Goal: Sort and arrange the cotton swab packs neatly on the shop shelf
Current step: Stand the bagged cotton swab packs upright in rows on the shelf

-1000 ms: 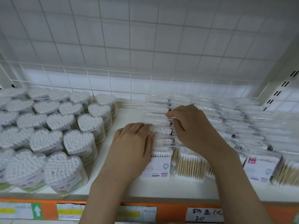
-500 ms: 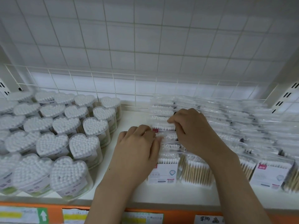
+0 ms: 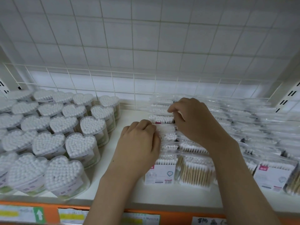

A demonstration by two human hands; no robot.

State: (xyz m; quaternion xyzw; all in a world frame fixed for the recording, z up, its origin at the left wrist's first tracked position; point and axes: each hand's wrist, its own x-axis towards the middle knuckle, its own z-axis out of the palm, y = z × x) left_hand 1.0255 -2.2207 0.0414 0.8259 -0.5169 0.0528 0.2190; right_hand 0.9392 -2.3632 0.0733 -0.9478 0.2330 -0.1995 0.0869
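Observation:
Flat clear cotton swab packs (image 3: pixel 160 173) stand in rows on the right half of the white shelf (image 3: pixel 129 117). Both my hands are on the leftmost row. My left hand (image 3: pixel 139 143) lies against that row's left side, its fingers curled over the top edge of a pack (image 3: pixel 167 128) midway back. My right hand (image 3: pixel 196 122) reaches from the right and pinches the top of a pack (image 3: pixel 159 118) further back. The packs under my palms are hidden.
Heart-shaped tubs of swabs (image 3: pixel 81 143) fill the shelf's left half, with a bare strip of shelf between them and the packs. A white wire grid (image 3: pixel 134 85) backs the shelf. An orange price rail with labels (image 3: pixel 48 215) runs along the front edge.
Both hands have worked a little further back along the leftmost row of packs. My left fingers went from lying flat to curling over a pack's top edge.

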